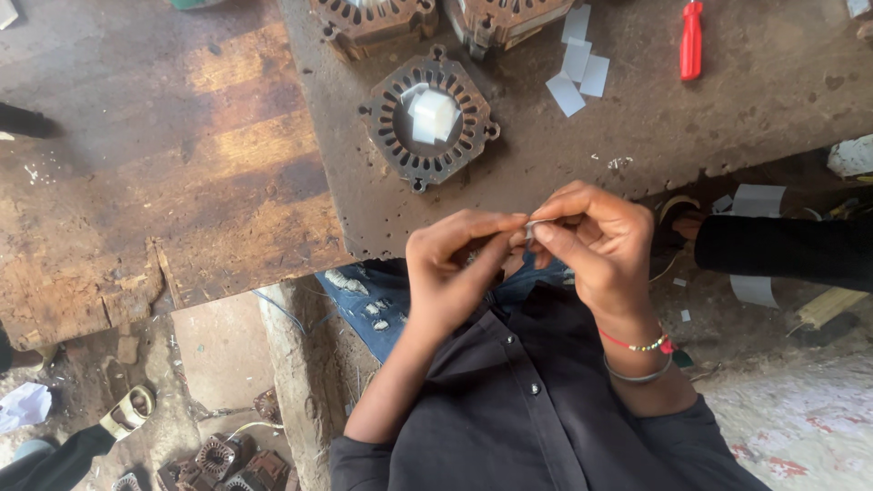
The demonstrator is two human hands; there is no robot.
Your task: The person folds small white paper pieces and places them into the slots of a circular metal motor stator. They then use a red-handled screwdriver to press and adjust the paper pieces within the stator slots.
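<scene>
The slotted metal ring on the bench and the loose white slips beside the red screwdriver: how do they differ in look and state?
The slotted metal ring is round, dark and rusty; the loose white slips are flat, pale rectangles. The ring holds folded white pieces in its centre; the slips lie bare on the bench, overlapping, left of the red screwdriver. Neither is touched: both hands, left hand and right hand, pinch a small slip nearer the body.

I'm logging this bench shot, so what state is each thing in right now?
Left hand: fingertips pinched on the small paper slip.
Right hand: pinching the same small paper slip.
Stator core: lying flat on the metal plate, folded white papers in its bore.
Paper pieces: loose, overlapping on the plate.
Red screwdriver: lying unused.
</scene>
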